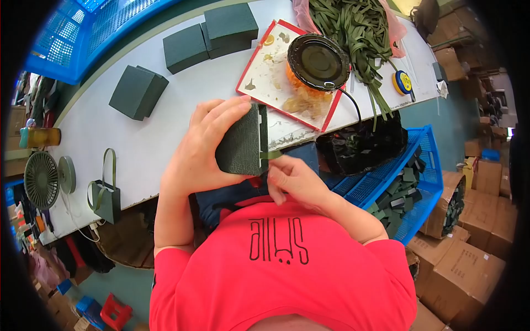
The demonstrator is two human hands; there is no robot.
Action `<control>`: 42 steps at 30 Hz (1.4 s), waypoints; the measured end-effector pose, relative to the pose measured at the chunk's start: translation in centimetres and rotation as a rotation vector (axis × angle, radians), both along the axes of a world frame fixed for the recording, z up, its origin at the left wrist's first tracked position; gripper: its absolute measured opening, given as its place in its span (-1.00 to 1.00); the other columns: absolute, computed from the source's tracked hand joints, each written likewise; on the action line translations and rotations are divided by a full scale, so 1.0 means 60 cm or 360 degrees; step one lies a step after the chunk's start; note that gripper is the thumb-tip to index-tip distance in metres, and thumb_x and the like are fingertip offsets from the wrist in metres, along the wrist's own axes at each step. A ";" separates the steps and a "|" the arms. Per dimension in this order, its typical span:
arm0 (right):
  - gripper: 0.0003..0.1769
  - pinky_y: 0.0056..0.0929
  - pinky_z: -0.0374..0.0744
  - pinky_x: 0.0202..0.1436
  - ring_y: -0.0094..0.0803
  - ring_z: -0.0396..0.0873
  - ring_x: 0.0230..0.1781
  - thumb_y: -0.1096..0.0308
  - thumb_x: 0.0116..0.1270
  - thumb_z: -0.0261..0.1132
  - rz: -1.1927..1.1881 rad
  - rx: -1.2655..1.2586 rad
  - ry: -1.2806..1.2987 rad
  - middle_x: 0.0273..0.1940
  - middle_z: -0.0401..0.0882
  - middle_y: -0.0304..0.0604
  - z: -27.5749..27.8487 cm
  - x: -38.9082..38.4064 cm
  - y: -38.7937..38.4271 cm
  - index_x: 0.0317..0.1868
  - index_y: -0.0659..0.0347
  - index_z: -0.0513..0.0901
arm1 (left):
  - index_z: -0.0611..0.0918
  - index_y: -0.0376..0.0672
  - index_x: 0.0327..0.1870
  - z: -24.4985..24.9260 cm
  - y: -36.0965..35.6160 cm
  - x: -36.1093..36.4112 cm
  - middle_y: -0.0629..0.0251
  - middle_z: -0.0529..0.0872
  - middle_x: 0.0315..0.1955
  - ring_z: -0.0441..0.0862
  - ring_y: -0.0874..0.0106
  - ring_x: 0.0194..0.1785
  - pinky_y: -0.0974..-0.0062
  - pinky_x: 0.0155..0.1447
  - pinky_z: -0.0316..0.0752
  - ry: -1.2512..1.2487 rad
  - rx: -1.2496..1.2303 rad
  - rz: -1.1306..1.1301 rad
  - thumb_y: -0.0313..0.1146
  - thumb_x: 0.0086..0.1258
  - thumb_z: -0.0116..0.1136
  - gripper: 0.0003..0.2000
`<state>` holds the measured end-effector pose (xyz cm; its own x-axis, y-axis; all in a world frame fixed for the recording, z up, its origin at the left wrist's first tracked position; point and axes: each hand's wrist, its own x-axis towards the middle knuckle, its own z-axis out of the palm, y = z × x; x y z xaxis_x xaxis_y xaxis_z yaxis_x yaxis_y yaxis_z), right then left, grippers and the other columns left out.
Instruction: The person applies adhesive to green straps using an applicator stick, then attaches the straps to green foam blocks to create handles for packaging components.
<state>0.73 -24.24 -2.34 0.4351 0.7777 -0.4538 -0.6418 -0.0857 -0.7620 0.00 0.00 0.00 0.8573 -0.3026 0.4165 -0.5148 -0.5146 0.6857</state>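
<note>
Red short-sleeved T-shirt [287, 281], black outline lettering [277, 248] on chest; left hand [201, 149], right hand [295, 179] bare.

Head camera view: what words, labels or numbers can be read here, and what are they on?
"smile" (likely; stylised, upside down here): black print on the red shirt.
Too small to read: dark print on the cardboard boxes.
No text visible: the dark green box in the left hand, the green ribbon in the right hand.

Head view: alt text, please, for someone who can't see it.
The left hand holds a dark green box while the right hand pinches a green ribbon strip at its edge, at a white table.
</note>
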 end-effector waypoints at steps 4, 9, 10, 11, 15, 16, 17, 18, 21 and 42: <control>-0.68 -0.66 0.46 -0.44 -0.61 0.49 -0.55 0.27 0.59 0.21 -0.0957 0.0315 0.0186 0.00 0.75 -0.09 -0.009 -0.009 -0.006 0.20 0.25 0.63 | 0.41 -0.14 0.42 -0.003 0.001 -0.012 0.05 0.50 0.37 0.41 0.00 0.40 0.12 0.43 0.36 0.0049 0.0034 0.0019 -0.38 -0.25 0.64 0.00; -0.71 -0.67 0.50 -0.41 -0.62 0.53 -0.52 0.28 0.62 0.17 -0.1376 0.0480 0.0200 0.02 0.74 -0.04 -0.007 0.015 -0.034 0.20 0.23 0.62 | 0.40 -0.16 0.43 -0.007 0.020 -0.027 0.05 0.49 0.38 0.39 0.00 0.42 0.12 0.44 0.34 0.0132 0.0056 0.0116 -0.37 -0.27 0.64 0.03; -0.70 -0.65 0.52 -0.38 -0.63 0.55 -0.46 0.28 0.62 0.16 -0.1428 0.0540 0.0176 0.00 0.73 -0.04 -0.006 0.020 -0.039 0.21 0.25 0.60 | 0.40 -0.16 0.43 -0.011 0.026 -0.031 0.06 0.49 0.39 0.38 0.00 0.43 0.12 0.45 0.34 0.0140 0.0054 0.0134 -0.37 -0.27 0.64 0.03; -0.69 -0.65 0.53 -0.37 -0.63 0.55 -0.45 0.28 0.62 0.16 -0.1474 0.0546 0.0165 -0.01 0.73 -0.04 -0.008 0.026 -0.044 0.21 0.25 0.59 | 0.40 -0.17 0.43 -0.015 0.031 -0.034 0.06 0.48 0.39 0.38 0.00 0.44 0.13 0.46 0.33 0.0149 0.0053 0.0153 -0.37 -0.27 0.64 0.03; -0.71 -0.61 0.57 -0.34 -0.61 0.55 -0.41 0.31 0.61 0.17 -0.1628 0.0611 0.0159 -0.10 0.71 -0.09 -0.008 0.049 -0.062 0.19 0.29 0.57 | 0.41 -0.15 0.41 -0.014 0.041 -0.043 0.10 0.49 0.38 0.40 -0.01 0.38 0.11 0.40 0.41 0.0194 0.0059 0.0247 -0.41 -0.31 0.63 0.02; -0.72 -0.61 0.57 -0.35 -0.61 0.54 -0.42 0.31 0.61 0.18 -0.1649 0.0647 0.0156 -0.12 0.71 -0.11 -0.010 0.053 -0.064 0.17 0.29 0.57 | 0.41 -0.16 0.41 -0.013 0.042 -0.044 0.10 0.49 0.38 0.40 0.00 0.38 0.12 0.39 0.41 0.0205 0.0058 0.0256 -0.43 -0.33 0.63 0.03; -0.73 -0.61 0.56 -0.35 -0.60 0.54 -0.44 0.31 0.60 0.19 -0.1668 0.0683 0.0154 -0.14 0.71 -0.12 -0.011 0.057 -0.065 0.16 0.28 0.58 | 0.41 -0.16 0.41 -0.013 0.043 -0.045 0.09 0.49 0.38 0.40 0.00 0.38 0.12 0.39 0.41 0.0196 0.0061 0.0252 -0.43 -0.33 0.63 0.03; -0.74 -0.61 0.55 -0.36 -0.61 0.52 -0.45 0.32 0.60 0.19 -0.1647 0.0664 0.0122 -0.16 0.71 -0.14 -0.010 0.060 -0.066 0.15 0.27 0.59 | 0.41 -0.16 0.41 -0.013 0.043 -0.045 0.09 0.49 0.38 0.40 0.00 0.38 0.12 0.39 0.41 0.0188 0.0064 0.0250 -0.43 -0.33 0.63 0.03; -0.78 -0.63 0.51 -0.41 -0.62 0.50 -0.49 0.33 0.59 0.21 -0.1585 0.0642 0.0046 -0.21 0.71 -0.18 -0.007 0.074 -0.066 0.11 0.24 0.61 | 0.42 -0.16 0.41 -0.013 0.042 -0.042 0.07 0.49 0.37 0.41 0.00 0.37 0.12 0.39 0.41 0.0169 0.0077 0.0240 -0.43 -0.32 0.63 0.02; -0.80 -0.68 0.27 -0.65 -0.69 0.32 -0.71 0.29 0.54 0.29 -0.1398 0.0027 -0.0498 -0.46 0.56 -0.30 -0.012 0.134 -0.058 -0.15 0.28 0.63 | 0.50 -0.20 0.33 -0.009 0.011 -0.026 0.10 0.55 0.32 0.45 -0.03 0.31 0.07 0.37 0.42 0.0166 0.0154 0.0166 -0.33 -0.30 0.64 -0.06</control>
<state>8.80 -27.74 -3.04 0.9710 0.1171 -0.2083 -0.2365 0.3457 -0.9080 -1.55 0.67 -0.56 0.9232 -0.2440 0.2970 -0.3838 -0.6277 0.6773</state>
